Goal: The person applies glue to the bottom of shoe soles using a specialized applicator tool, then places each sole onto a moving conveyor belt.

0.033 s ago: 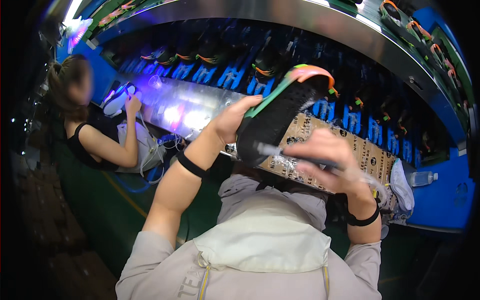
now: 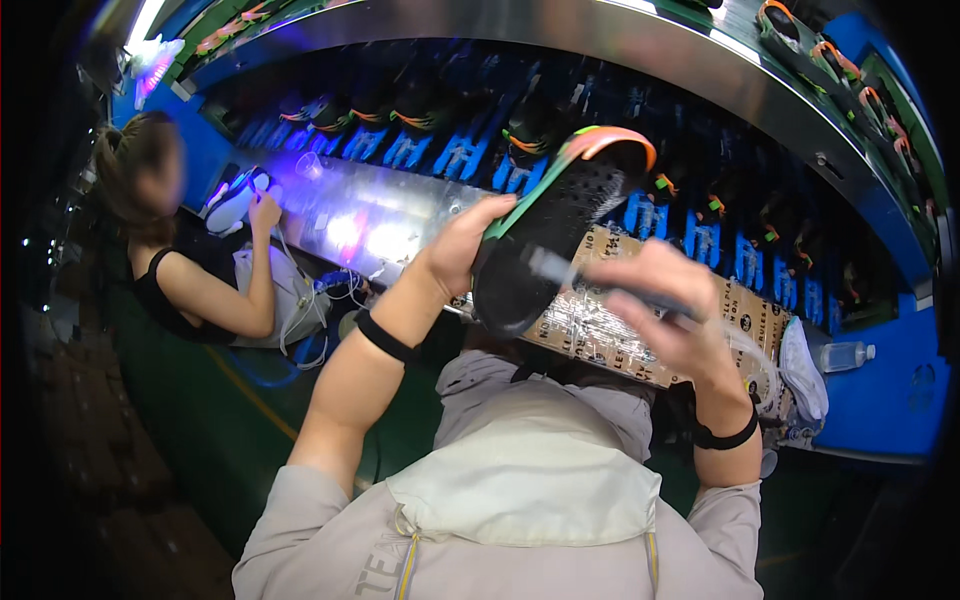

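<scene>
Metal bench [image 2: 400, 215] — cardboard sheet [image 2: 620, 330], bottle [image 2: 845, 355]

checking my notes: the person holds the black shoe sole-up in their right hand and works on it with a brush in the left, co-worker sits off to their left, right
One slip: the hands are swapped. In the head view the left hand holds the black shoe sole-up, and the right hand holds the brush against it. The co-worker does sit off to the person's left.

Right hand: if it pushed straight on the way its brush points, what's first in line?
Likely the black shoe sole, held up by the left hand. The right hand aims its brush at it; contact is unclear.
</scene>
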### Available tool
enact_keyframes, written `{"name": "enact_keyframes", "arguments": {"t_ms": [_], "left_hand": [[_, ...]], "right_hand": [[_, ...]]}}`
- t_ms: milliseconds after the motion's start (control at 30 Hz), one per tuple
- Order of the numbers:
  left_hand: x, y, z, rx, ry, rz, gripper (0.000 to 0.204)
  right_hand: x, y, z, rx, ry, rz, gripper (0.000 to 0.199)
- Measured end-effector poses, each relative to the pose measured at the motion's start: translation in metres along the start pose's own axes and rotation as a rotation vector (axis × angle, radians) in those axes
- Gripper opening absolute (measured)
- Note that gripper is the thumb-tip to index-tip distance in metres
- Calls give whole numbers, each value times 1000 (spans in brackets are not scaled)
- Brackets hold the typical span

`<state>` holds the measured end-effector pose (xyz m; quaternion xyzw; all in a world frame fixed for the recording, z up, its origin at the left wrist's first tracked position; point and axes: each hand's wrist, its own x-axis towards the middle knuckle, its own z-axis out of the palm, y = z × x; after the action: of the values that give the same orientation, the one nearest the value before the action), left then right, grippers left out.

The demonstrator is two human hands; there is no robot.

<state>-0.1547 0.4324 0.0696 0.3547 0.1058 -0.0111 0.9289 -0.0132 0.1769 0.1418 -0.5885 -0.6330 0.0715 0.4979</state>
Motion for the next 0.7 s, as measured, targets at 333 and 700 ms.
{"name": "enact_keyframes", "arguments": {"t_ms": [333,700], "left_hand": [[2,-43,-17,-343,-144,73,69],[-24,-50,-18,-36,-55,343,64]], "right_hand": [[-6,17,50,-353,-153,-163,41],[-26,25,33,353,314,584,26]]}}
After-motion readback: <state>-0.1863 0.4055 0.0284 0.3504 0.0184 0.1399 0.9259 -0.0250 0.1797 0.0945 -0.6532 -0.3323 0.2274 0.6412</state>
